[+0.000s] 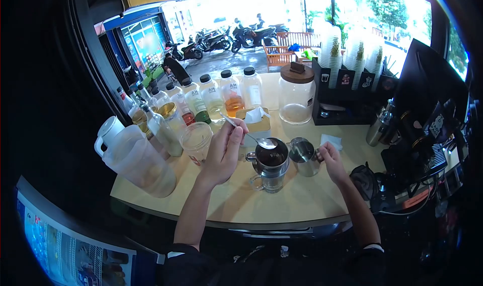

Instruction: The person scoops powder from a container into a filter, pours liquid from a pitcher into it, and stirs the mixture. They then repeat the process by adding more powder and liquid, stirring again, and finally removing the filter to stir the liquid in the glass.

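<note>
Left hand pinched a spoon over the metal cup — right hand gripped the pitcher. Bottles, upper left — lettering blurred.

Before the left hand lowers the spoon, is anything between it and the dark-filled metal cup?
Nothing visible: the spoon in the left hand is over the metal cup's open top. The metal jug, in the right hand, is off to one side.

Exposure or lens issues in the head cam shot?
Head view: background behind the motorbikes blown out to white; upper-left area near black; wide-angle distortion bows the counter's front edge; bright glare on the spoon's bowl; soft shadows across the counter.
</note>
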Motion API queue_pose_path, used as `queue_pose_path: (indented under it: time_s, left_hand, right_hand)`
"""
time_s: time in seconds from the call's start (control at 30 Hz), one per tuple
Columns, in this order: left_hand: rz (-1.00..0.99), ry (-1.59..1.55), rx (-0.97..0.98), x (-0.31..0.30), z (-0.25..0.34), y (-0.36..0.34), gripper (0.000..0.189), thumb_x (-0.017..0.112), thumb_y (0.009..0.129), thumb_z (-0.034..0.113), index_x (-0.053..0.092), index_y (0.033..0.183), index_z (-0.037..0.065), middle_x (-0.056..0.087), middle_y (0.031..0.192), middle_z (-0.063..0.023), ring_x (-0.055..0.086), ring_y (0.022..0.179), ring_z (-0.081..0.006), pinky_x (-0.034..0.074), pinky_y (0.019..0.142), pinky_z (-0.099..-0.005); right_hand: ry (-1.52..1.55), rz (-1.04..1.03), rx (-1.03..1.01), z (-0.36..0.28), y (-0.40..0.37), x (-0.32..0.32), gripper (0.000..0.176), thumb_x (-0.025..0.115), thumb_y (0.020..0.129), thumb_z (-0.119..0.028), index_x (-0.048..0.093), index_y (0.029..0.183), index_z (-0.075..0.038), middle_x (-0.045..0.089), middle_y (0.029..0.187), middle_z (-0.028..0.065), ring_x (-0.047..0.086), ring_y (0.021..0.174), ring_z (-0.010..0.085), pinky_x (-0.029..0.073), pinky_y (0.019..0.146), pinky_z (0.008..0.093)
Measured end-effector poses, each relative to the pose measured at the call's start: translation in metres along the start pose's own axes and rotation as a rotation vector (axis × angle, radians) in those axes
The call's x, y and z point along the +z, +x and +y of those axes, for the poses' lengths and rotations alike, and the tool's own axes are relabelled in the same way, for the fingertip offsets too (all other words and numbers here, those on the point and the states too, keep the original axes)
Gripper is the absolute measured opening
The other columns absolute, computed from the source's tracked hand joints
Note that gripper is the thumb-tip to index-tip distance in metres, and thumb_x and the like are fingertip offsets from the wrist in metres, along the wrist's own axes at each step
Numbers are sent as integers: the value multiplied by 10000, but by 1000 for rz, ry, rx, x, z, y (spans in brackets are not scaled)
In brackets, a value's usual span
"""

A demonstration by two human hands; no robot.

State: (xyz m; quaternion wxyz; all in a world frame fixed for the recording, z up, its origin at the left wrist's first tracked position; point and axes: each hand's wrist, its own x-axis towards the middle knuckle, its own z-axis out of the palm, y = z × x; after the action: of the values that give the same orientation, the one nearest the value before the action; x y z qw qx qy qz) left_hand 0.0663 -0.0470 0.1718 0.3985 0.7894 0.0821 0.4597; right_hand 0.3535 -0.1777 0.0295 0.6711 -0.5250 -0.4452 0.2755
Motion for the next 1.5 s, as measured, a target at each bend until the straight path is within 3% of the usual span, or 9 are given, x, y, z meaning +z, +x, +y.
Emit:
queue_pose_path:
  time_s: [0.23, 0.33, 0.4, 0.57, 0.8, 1.0, 1.2, 1.3, 1.5]
  left_hand:
    - [-13, -3, 35, -9, -5, -9, 261, 359, 1019, 258, 496, 958, 45, 456, 734, -29, 441, 684, -106, 369, 632, -258]
    - [-78, -5, 4, -11, -5, -12, 229, 335, 1027, 218, 470, 993, 36, 415, 824, -6, 408, 761, -93, 390, 720, -242]
    - [-3, -21, 58, -8, -6, -12, 257, 376, 1016, 251, 494, 948, 34, 458, 736, -29, 447, 683, -112, 372, 626, -262]
    - [-1, 30, 64, -9, -4, -15, 254, 389, 1011, 250, 502, 934, 36, 464, 738, -35, 448, 664, -118, 373, 609, -273]
    - [-13, 37, 112, -10, -10, -17, 249, 417, 1001, 243, 508, 914, 28, 462, 733, -41, 445, 638, -136, 369, 595, -287]
    - [-26, 58, 117, -9, -5, -16, 254, 415, 1001, 240, 506, 904, 23, 464, 746, -46, 448, 657, -141, 371, 607, -294]
    - [-26, 56, 132, -7, -8, -17, 248, 406, 1005, 232, 498, 914, 20, 466, 760, -50, 442, 662, -137, 377, 613, -285]
    - [-37, 14, 125, -6, -8, -17, 250, 395, 1010, 237, 491, 925, 22, 464, 763, -42, 445, 672, -125, 384, 618, -271]
    - [-46, -22, 121, -6, -7, -19, 262, 384, 1014, 250, 485, 928, 24, 473, 773, -32, 461, 685, -111, 400, 634, -255]
  right_hand:
    - [-71, 85, -167, -91, 20, 13, 209, 608, 920, -130, 471, 776, -65, 480, 659, -67, 417, 592, -11, 317, 512, 164]
    - [-120, 26, -179, -120, 28, 21, 218, 608, 922, -137, 466, 771, -67, 482, 659, -70, 425, 594, -16, 325, 513, 156]
    - [-161, -3, -174, -124, 36, 21, 212, 610, 920, -125, 464, 782, -57, 476, 667, -67, 447, 603, -17, 347, 514, 156]
    - [-103, -134, -149, -158, 33, 49, 191, 604, 908, -70, 448, 803, -33, 449, 689, -58, 468, 626, -25, 486, 549, 158]
    - [-246, -175, -166, -161, 34, 62, 205, 613, 895, -57, 434, 798, -30, 385, 689, -67, 403, 608, -30, 529, 580, 166]
    - [-340, -167, -179, -171, 33, 72, 241, 635, 875, -52, 424, 758, -40, 333, 645, -79, 367, 598, -29, 460, 535, 151]
    - [-404, -175, -180, -178, 30, 79, 240, 656, 857, -69, 445, 760, -11, 433, 617, -52, 415, 610, -13, 367, 512, 186]
    - [-452, -184, -198, -174, 32, 77, 236, 663, 854, -84, 458, 777, 4, 471, 620, -33, 445, 621, -10, 374, 510, 204]
    - [-456, -220, -178, -178, 29, 80, 176, 624, 876, -43, 457, 828, -12, 420, 657, -60, 538, 665, 0, 523, 589, 172]
